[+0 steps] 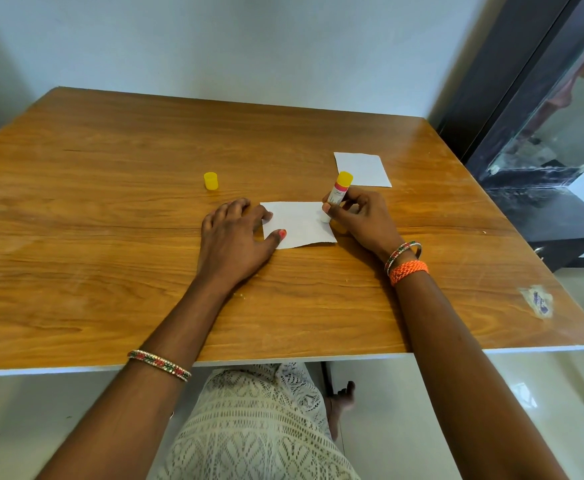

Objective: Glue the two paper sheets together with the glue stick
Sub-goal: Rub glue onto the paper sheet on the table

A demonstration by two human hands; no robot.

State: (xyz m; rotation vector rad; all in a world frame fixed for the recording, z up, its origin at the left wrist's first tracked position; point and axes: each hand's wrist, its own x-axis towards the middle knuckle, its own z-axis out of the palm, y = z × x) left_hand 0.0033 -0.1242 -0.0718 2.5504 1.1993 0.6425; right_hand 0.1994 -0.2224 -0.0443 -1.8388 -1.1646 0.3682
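Wooden table (110, 202): left hand (235, 233) flat, fingers spread, pinning near paper sheet (301, 225). Right hand (360, 220) curled around glue stick (335, 195), tip down on sheet's right edge.

A wooden table (110, 202) (worn sticker (536, 301) at right) fronts a pale wall (249, 39).

A table (110, 202) fills the middle of the frame. Near its centre lies a paper sheet (299, 225), with the left hand (233, 237) pressing on its left edge and the right hand (360, 218) at its right edge. The right hand holds a glue stick (335, 195) tilted, its lower end on the sheet's right part. A second sheet (361, 169) lies above and to the right, just behind the stick. The cap (211, 181) stands apart, upper left of the first sheet
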